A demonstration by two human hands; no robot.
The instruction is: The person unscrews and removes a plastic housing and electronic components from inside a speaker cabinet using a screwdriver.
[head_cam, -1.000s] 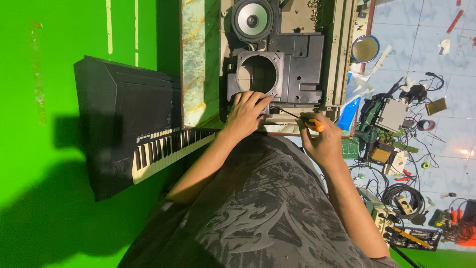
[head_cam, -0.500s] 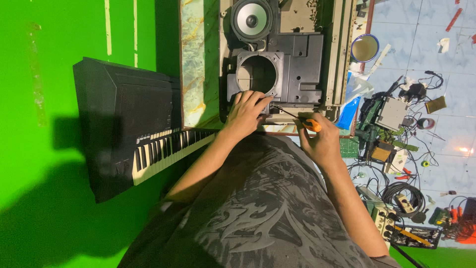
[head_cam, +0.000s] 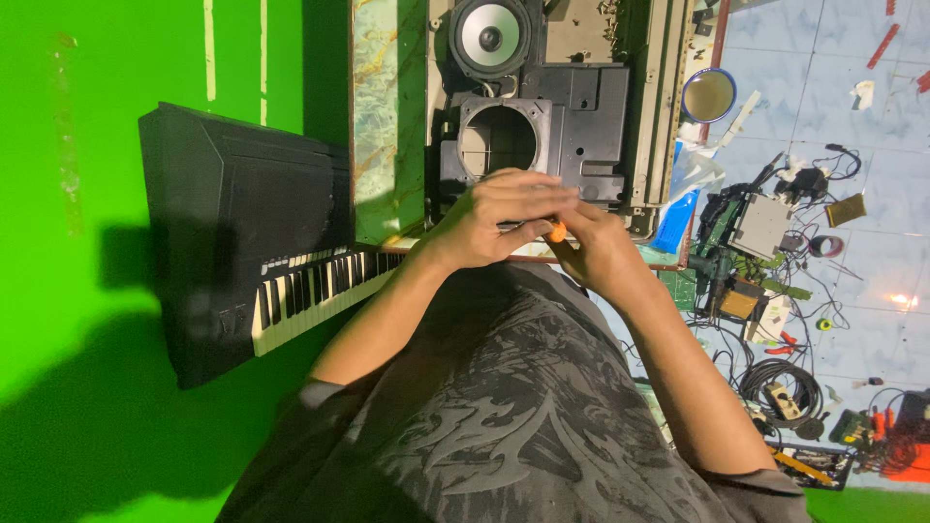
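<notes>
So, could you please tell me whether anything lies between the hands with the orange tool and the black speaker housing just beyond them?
Nothing visible does. The left hand and right hand meet around the orange-handled tool right at the near edge of the black speaker housing. The left hand's fingers already overlap that edge, hiding whatever sits directly beneath them.

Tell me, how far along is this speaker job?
Done: the round grey-coned speaker is out, leaving the black plastic housing's round hole empty. In hand: left hand and right hand meet around an orange-handled tool. Left: the housing remains open on the table.
</notes>
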